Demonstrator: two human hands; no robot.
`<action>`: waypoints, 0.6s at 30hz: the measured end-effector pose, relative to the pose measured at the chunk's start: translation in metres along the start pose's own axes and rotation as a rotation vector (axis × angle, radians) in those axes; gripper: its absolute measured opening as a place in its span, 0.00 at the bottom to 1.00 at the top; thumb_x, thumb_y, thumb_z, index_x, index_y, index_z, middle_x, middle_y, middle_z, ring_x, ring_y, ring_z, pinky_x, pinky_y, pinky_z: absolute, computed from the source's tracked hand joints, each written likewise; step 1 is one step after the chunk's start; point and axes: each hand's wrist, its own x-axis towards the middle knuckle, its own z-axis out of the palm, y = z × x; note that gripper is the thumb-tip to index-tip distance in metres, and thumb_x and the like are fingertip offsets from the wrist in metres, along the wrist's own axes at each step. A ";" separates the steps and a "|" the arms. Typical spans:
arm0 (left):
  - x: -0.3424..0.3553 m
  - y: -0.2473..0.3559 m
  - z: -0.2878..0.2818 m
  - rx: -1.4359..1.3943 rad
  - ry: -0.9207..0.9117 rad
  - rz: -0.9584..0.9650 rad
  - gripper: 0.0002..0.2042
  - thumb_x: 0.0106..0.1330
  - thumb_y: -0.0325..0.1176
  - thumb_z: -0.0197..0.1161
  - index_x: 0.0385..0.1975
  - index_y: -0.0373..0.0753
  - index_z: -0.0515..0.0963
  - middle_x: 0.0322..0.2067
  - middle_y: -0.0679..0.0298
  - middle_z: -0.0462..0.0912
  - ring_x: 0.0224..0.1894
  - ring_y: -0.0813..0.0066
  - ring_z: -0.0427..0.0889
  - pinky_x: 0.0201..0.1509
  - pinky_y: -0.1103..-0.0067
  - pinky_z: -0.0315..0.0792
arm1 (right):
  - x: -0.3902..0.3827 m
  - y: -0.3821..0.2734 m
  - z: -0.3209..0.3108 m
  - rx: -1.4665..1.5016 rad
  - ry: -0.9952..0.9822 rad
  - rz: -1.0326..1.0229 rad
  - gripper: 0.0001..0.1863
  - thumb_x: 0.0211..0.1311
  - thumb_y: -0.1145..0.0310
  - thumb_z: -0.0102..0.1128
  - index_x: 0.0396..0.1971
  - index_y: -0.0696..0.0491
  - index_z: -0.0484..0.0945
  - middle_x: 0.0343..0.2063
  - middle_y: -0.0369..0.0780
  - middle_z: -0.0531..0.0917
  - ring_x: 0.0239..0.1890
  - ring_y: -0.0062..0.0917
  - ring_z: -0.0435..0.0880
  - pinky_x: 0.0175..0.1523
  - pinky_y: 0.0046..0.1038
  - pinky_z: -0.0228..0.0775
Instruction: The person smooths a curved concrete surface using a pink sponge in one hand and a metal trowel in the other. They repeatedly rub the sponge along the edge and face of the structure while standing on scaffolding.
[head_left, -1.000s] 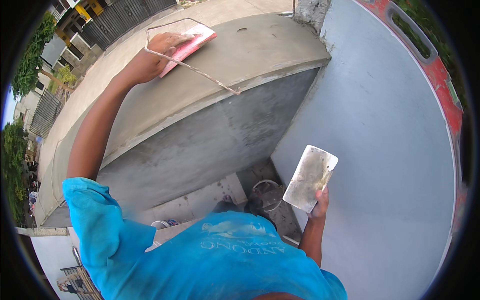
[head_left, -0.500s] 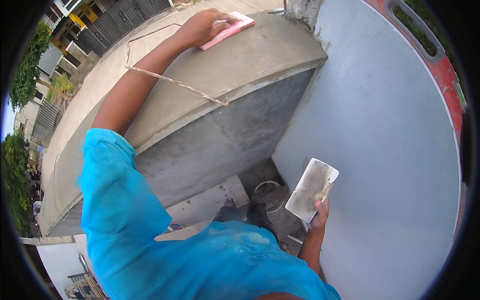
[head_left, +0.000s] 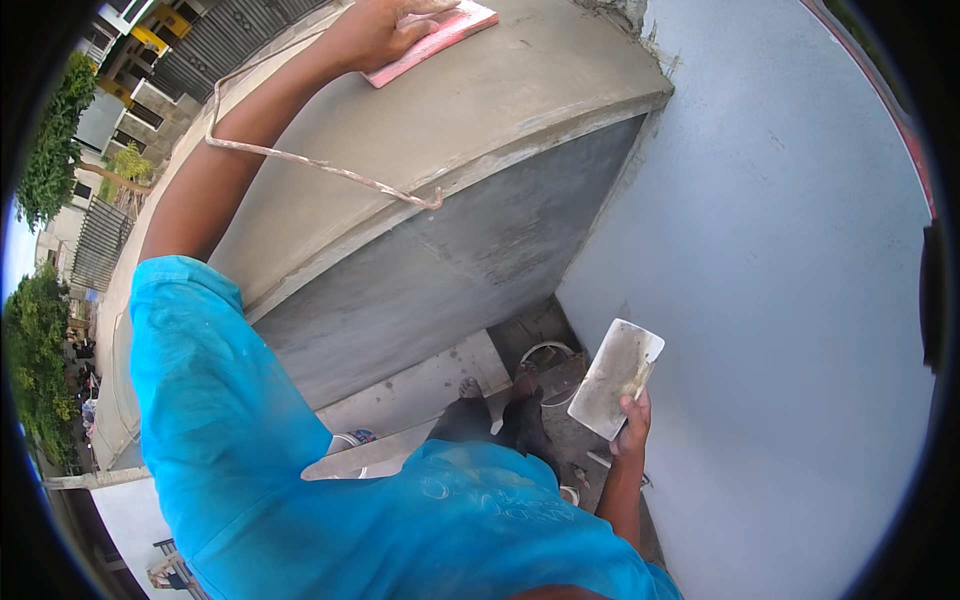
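At the top of the view, my left hand [head_left: 383, 32] is closed on a pink and white plastering float [head_left: 432, 46]. The float lies flat against the smooth, damp-looking cement top [head_left: 500, 100] of a low wall. Lower right, my right hand [head_left: 631, 424] grips one end of a white rectangular float [head_left: 616, 375], its flat face smeared with grey cement. This second float is held up in the air near the light blue-grey wall. A bent, cement-crusted metal rod [head_left: 320, 163] crosses over my left forearm and ends above the wall's front edge.
The low wall's grey plastered face [head_left: 470, 235] meets the tall blue-grey wall [head_left: 770, 260] at a corner. Below are my feet, a pale plank [head_left: 400, 393], and a round bucket [head_left: 549, 347] in the corner. Another container [head_left: 352, 439] sits partly hidden beside my shirt.
My left hand and the pink float have shifted left and up in the view, still on the cement top. The whole view has tilted slightly. My right hand keeps its float in nearly the same place.
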 end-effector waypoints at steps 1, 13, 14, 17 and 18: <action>0.003 0.002 -0.002 0.041 0.060 0.068 0.16 0.68 0.34 0.62 0.54 0.45 0.85 0.44 0.50 0.86 0.47 0.54 0.84 0.52 0.64 0.76 | 0.005 0.003 0.005 -0.005 -0.030 0.044 0.38 0.63 0.60 0.66 0.68 0.60 0.64 0.55 0.45 0.82 0.54 0.32 0.85 0.61 0.35 0.77; -0.072 -0.003 -0.028 0.187 -0.098 -0.214 0.19 0.72 0.33 0.61 0.62 0.45 0.81 0.50 0.55 0.86 0.52 0.60 0.83 0.60 0.69 0.75 | 0.005 0.035 -0.012 0.031 -0.031 0.165 0.38 0.62 0.65 0.65 0.70 0.62 0.62 0.58 0.47 0.79 0.58 0.35 0.83 0.62 0.37 0.77; -0.043 -0.003 -0.019 0.133 -0.100 -0.299 0.19 0.73 0.35 0.59 0.62 0.46 0.81 0.52 0.54 0.86 0.51 0.58 0.84 0.59 0.69 0.75 | 0.004 0.034 -0.012 0.009 -0.047 0.163 0.38 0.62 0.66 0.65 0.70 0.62 0.62 0.58 0.47 0.79 0.58 0.35 0.83 0.62 0.37 0.77; -0.007 0.006 -0.013 0.049 0.072 0.093 0.16 0.65 0.31 0.61 0.52 0.41 0.86 0.39 0.48 0.86 0.43 0.49 0.84 0.51 0.63 0.77 | 0.009 0.029 -0.006 -0.020 -0.086 0.172 0.38 0.62 0.64 0.65 0.70 0.61 0.63 0.57 0.45 0.80 0.56 0.33 0.83 0.62 0.35 0.76; -0.017 0.010 -0.017 0.057 0.050 0.043 0.17 0.70 0.34 0.60 0.57 0.44 0.83 0.45 0.51 0.86 0.48 0.54 0.83 0.56 0.66 0.75 | 0.010 0.028 -0.004 -0.019 -0.124 0.181 0.38 0.61 0.63 0.65 0.70 0.61 0.64 0.56 0.44 0.81 0.56 0.32 0.83 0.62 0.35 0.75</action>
